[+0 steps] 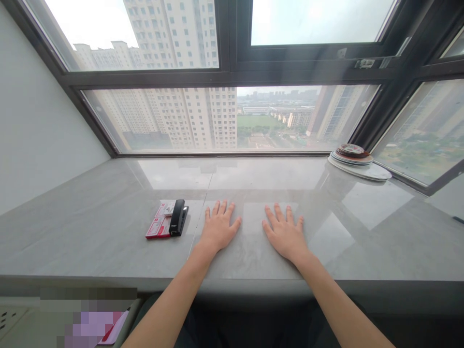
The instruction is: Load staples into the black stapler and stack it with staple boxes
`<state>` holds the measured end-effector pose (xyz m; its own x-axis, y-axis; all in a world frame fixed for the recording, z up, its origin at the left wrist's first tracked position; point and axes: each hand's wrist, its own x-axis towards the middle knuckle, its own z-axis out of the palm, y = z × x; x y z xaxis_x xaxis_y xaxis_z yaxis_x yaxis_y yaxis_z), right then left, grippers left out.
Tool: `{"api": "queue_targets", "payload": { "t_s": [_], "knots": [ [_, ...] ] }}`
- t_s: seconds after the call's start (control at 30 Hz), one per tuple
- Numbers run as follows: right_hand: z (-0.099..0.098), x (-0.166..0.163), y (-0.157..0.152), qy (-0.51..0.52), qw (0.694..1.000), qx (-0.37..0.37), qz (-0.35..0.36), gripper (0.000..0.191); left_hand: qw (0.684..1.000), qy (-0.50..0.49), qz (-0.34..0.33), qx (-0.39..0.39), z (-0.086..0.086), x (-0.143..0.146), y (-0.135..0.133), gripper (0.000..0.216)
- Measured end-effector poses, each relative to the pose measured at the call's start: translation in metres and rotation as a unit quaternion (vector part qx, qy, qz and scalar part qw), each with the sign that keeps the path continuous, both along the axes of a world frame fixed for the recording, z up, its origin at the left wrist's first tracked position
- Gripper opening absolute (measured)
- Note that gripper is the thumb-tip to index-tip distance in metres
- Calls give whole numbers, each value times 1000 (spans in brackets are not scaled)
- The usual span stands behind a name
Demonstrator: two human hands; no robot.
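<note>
My left hand lies palm down on the grey stone sill, its fingers spread and nothing in it. Beside it, my right hand rests flat in the same way, also with fingers apart. A black stapler sits to the left of my left hand, a short gap away and touching neither hand. Against the stapler's left side are red and white small boxes, with a small pale item on top that I cannot make out.
Stacked plates or coasters stand in the far right corner by the window. A dark window frame bounds the sill at the back, and a white wall rises on the left. Below the front edge at left, a blurred patch hides some items.
</note>
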<state>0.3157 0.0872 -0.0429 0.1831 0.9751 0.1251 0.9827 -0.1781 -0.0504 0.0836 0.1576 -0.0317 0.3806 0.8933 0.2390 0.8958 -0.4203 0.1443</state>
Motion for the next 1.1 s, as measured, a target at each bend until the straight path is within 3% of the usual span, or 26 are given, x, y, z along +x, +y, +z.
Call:
{"api": "queue_targets", "payload": {
  "t_s": [1.1],
  "knots": [
    [11, -3, -2, 6, 999, -30, 34, 67, 1000, -3, -1, -16, 2, -1, -7, 64]
  ]
}}
